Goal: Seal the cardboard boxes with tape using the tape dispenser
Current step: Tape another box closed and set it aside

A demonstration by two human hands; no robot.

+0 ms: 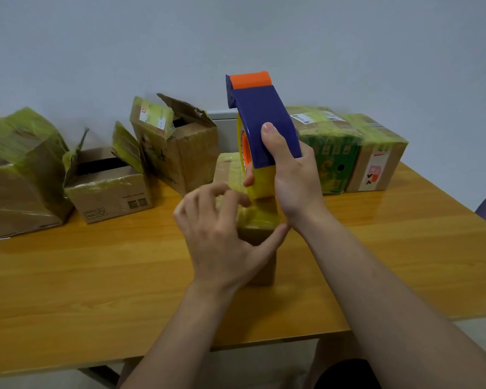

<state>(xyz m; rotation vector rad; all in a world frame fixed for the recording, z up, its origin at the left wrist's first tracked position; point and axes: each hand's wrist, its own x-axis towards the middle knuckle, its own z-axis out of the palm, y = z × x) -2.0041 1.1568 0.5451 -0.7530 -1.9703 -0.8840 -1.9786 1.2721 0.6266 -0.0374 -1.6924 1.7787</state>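
Cardboard box (228,170) half hidden; right hand (292,182) grips tape dispenser (260,108); left hand (218,234), grasp unclear.

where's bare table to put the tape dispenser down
Bare table lies in front of the open boxes, left of the left hand, and right of the right hand, before the sealed boxes. The back row is crowded.

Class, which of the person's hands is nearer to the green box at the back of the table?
Right. The right hand grips the tape dispenser just in front of the green box; the left hand is further left, over the small box.
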